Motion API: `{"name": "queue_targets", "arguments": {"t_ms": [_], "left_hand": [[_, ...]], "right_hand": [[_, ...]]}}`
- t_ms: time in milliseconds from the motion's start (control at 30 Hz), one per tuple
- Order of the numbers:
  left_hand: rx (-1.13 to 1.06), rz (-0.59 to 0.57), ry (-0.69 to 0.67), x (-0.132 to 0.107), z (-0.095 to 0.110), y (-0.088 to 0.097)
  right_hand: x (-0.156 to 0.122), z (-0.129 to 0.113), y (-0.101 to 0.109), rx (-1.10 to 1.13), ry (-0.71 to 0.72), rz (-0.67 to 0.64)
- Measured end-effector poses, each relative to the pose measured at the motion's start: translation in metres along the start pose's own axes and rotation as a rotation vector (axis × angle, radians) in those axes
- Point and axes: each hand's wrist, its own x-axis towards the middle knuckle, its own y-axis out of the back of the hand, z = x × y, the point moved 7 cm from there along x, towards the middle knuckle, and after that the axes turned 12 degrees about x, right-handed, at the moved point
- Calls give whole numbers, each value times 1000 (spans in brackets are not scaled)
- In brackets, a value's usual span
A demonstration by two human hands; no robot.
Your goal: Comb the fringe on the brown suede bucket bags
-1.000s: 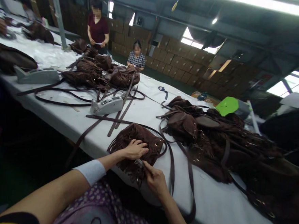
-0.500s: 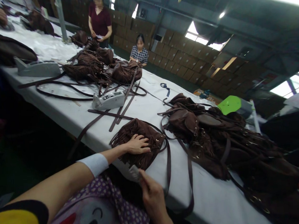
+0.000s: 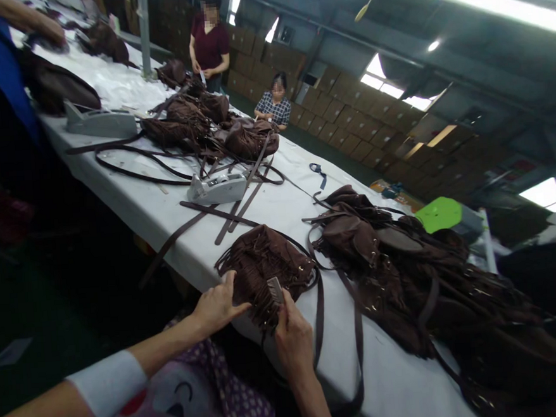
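Beneath and beyond both hands, a long table (image 3: 389, 372) is covered in smooth white sheeting, lit by a bright tube light (image 3: 482, 0) high to the right of the hands. Far beyond them, the wall is lined with stacked brown cartons (image 3: 343, 118), and two people are seen on the table's far side.

Just in front of the hands, at the near table edge, a fringed bag (image 3: 257, 254) is laid flat: dark brown, soft and matte, hung with thin ragged strips and fitted with small shiny rings. By the right hand (image 3: 294, 334), a small pale, finely toothed comb (image 3: 275, 291) is pinched between thumb and fingers and held against the fringe. The left hand (image 3: 213, 307) is held at the bag's near left edge, thumb and forefinger spread apart; whether any strip is touched cannot be told.

To the right of the right hand, a slumped pile of brown bags (image 3: 406, 276) is heaped. Beyond the left hand, a wedge-shaped grey tape dispenser (image 3: 222, 188) is set among flat, narrow straps (image 3: 253, 200).
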Motion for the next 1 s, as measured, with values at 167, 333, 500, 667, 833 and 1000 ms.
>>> {"name": "queue_targets", "arguments": {"t_ms": [167,333,500,667,833,1000], "left_hand": [[-332,-42,-64,6,14,-15],[-554,-89,-51,8,8,-10],[-522,-84,-121,14,15,24],[-382,-87,-422,33,42,77],[-238,-59,-781,59,71,83],[152,-60,-840,70,70,21]], "right_hand": [[20,-15,-12,-116,-7,-34],[35,-18,-15,-238,-22,-89],[38,-40,-34,-377,137,-162],[25,-43,-53,-247,138,-191],[20,-43,-51,20,120,-286],[-10,-64,-54,202,133,-479]]}}
